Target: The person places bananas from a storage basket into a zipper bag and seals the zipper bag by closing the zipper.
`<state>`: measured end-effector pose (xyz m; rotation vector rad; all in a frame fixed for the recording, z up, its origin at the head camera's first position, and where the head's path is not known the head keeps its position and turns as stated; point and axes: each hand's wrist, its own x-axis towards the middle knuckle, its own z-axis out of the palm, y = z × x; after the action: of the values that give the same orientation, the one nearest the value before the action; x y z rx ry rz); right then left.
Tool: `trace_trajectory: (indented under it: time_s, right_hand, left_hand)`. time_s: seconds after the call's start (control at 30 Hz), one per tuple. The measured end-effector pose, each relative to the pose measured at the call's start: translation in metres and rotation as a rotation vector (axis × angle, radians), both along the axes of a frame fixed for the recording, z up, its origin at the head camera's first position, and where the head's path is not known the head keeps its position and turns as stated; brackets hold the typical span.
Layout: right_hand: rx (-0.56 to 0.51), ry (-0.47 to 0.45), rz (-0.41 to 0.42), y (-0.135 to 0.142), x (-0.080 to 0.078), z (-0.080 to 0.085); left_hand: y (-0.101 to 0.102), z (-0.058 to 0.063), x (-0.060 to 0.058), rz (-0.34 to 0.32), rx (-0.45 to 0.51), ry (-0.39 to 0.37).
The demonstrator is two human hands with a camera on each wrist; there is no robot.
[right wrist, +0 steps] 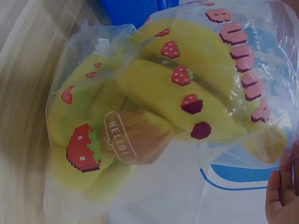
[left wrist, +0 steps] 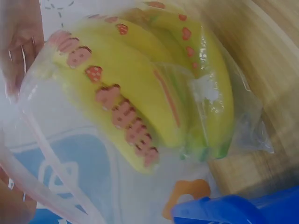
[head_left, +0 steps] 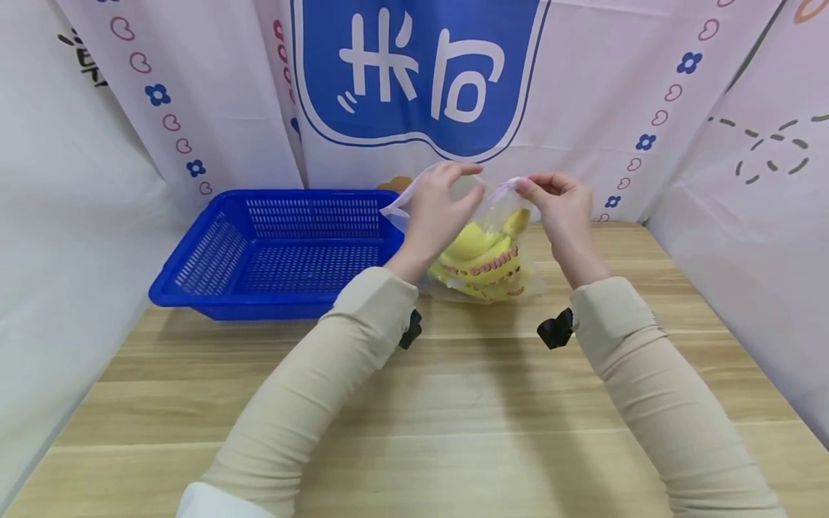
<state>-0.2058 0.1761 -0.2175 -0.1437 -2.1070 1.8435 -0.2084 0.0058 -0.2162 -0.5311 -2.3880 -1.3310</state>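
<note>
A clear zip bag (head_left: 527,277) with printed strawberries and lettering stands on the table, yellow bananas (head_left: 476,244) inside it. Green banana ends show through the plastic in the left wrist view, and a brownish end (right wrist: 145,137) in the right wrist view. My right hand (head_left: 566,212) pinches the upper rim of the bag between thumb and fingers. At the mouth's left side is my left hand (head_left: 437,208), thumb and forefinger bent with a gap between their tips. Its other fingers are mostly hidden in the head view.
Left of the bag, close by, a blue plastic basket (head_left: 285,306) with mesh walls sits on the wooden table (head_left: 453,424). A white printed cloth (head_left: 583,86) hangs behind the table, and more white cloth covers both sides.
</note>
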Motion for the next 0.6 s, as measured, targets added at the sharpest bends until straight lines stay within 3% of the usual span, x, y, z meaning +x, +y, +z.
trace_trajectory:
  time_s: [0.2, 0.4, 0.6]
  right_hand:
    - [0.015, 0.028, 0.059, -0.005, -0.001, -0.002]
    - [0.002, 0.047, 0.086, -0.008, -0.002, -0.005]
    - [0.073, 0.044, 0.084, -0.009, -0.003, -0.007]
  left_hand:
    - [0.008, 0.001, 0.002, -0.055, -0.144, -0.047]
    - [0.012, 0.001, 0.002, -0.048, -0.183, -0.064]
    - [0.017, 0.002, 0.002, -0.024, -0.209, -0.098]
